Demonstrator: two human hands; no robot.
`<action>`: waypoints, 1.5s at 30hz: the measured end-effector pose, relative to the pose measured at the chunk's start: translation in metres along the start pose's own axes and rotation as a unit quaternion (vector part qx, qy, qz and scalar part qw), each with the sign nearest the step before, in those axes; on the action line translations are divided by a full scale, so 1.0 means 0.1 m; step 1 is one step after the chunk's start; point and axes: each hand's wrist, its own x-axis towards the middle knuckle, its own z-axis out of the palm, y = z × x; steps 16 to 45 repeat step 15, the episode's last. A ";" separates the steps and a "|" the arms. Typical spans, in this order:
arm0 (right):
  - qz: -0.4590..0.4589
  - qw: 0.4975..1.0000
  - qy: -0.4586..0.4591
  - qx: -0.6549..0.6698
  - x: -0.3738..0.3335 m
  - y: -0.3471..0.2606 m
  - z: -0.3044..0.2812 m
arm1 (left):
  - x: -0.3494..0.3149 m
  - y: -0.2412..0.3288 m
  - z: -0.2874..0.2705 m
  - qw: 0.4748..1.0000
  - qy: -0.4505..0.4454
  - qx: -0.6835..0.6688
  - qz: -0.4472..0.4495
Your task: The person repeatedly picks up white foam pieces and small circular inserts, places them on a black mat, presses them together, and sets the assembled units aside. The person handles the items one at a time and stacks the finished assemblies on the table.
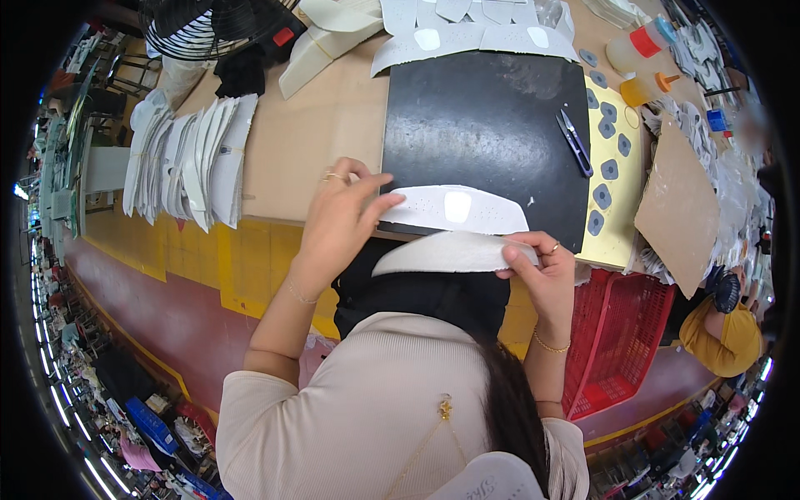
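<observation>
My right hand (pixel 543 267) pinches the right end of a curved white piece (pixel 446 254), which looks like a fabric or foam shoe part. The piece hangs level just off the table's near edge, over my lap. Beyond it, a white perforated panel (pixel 492 214) with a glossy patch in its middle lies along the front of the black mat (pixel 483 125). My left hand (pixel 346 212) is at the panel's left end, thumb and forefinger apart; whether its fingertips touch the panel I cannot tell. Thread snips (pixel 575 143) rest on the mat's right side.
Right of the mat lies a yellow sheet (pixel 617 217) with several grey pads. Two squeeze bottles stand behind it. A brown board (pixel 682 204) lies farther right, above a red crate (pixel 617 333). Bundled white pieces (pixel 192 162) are on the left; a fan (pixel 208 29) stands behind.
</observation>
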 end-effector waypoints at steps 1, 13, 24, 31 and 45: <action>0.007 1.000 0.011 0.003 0.00 0.03 -0.02 | -0.04 0.00 -0.05 0.999 0.002 -0.039 -0.009; 0.069 0.981 0.123 -0.131 0.17 0.04 -0.04 | 0.09 -0.17 -0.04 0.932 -0.133 -0.259 -0.216; 0.079 0.959 0.134 -0.237 0.22 0.00 -0.05 | 0.11 -0.19 -0.01 0.948 -0.119 -0.215 -0.204; 0.079 0.959 0.134 -0.237 0.22 0.00 -0.05 | 0.11 -0.19 -0.01 0.948 -0.119 -0.215 -0.204; 0.079 0.959 0.134 -0.237 0.22 0.00 -0.05 | 0.11 -0.19 -0.01 0.948 -0.119 -0.215 -0.204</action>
